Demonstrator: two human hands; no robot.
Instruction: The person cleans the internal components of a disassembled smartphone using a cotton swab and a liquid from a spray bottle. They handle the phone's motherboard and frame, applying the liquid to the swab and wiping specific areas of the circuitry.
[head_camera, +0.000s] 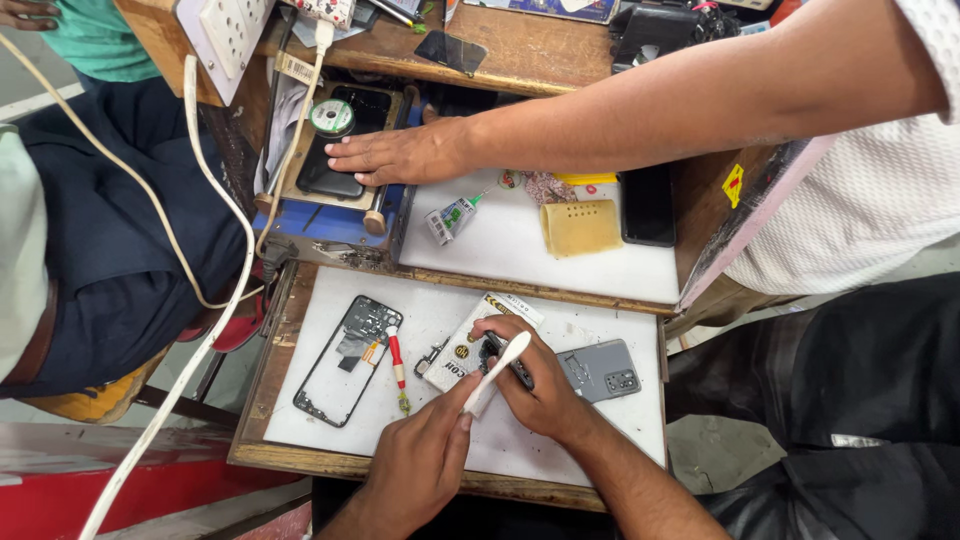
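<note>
A white plastic brush handle (497, 372) is pinched in the fingers of the left hand (420, 465) and angled up and to the right, so that its tip meets a small dark phone part (505, 358) clamped in the fingers of the right hand (540, 390). The step is best done with light, short strokes, the part being kept steady and low over the white worktop (520, 450), so that anything loosened drops onto the mat rather than being lost. The part should be gripped by its edges only.

The part is dark, narrow and partly hidden by the fingers; it may be a small board or camera module, though this cannot be told for certain. It is held near the middle of the worktop, just above a small white and yellow printed packet (462, 358). A grey phone back cover with camera cut-outs (603, 370) lies just to the right, and a red-handled screwdriver (398, 368) and a black phone frame (350, 358) to the left. Farther off, another person's hand (400, 155) rests on a black phone lying on a blue stand (335, 172).
</note>
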